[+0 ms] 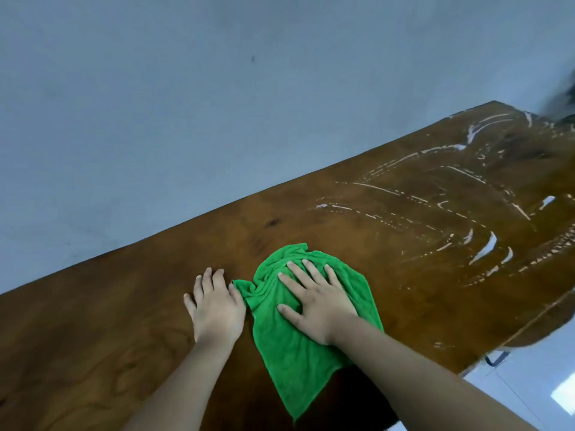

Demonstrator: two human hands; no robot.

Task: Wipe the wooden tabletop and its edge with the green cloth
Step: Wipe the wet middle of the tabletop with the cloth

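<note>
While right hand (320, 306) pressed crumpled green cloth (289, 353) onto brown wooden tabletop (93, 337), grip flat, left hand (214, 309) lay flat alongside, empty.

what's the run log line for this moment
task: wipe; right hand: flat on green cloth; left hand: flat on tabletop; white streaks: far right

Indoor room of unclear kind, plain grey-blue wall (186, 104), wooden tabletop (93, 337), pale tiled floor (529, 381)

Soft daylight, wet glare, tilted wide-angle warp
</note>
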